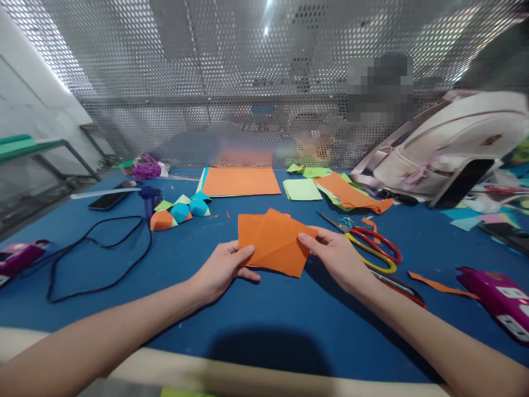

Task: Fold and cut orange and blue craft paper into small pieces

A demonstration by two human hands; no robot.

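Several orange paper pieces (273, 242) are fanned out between my two hands, overlapping one another above the blue table. My left hand (223, 267) pinches their left edge, thumb on top and fingers underneath. At the right corner, my right hand (333, 253) grips them with the thumb on the front. Just beyond my right hand lie scissors (372, 248) with red and yellow handles, blades pointing to the far left. A dark tool with red edging (399, 286), partly hidden by my right forearm, lies below them.
Behind are an orange sheet stack (242, 181), pale green squares (301, 189) and orange scraps (351, 193). Folded paper shapes (179, 212), a blue glue gun (149, 201) and its black cord (99, 286) lie left. A bag (458, 143) and purple device (498, 298) are right.
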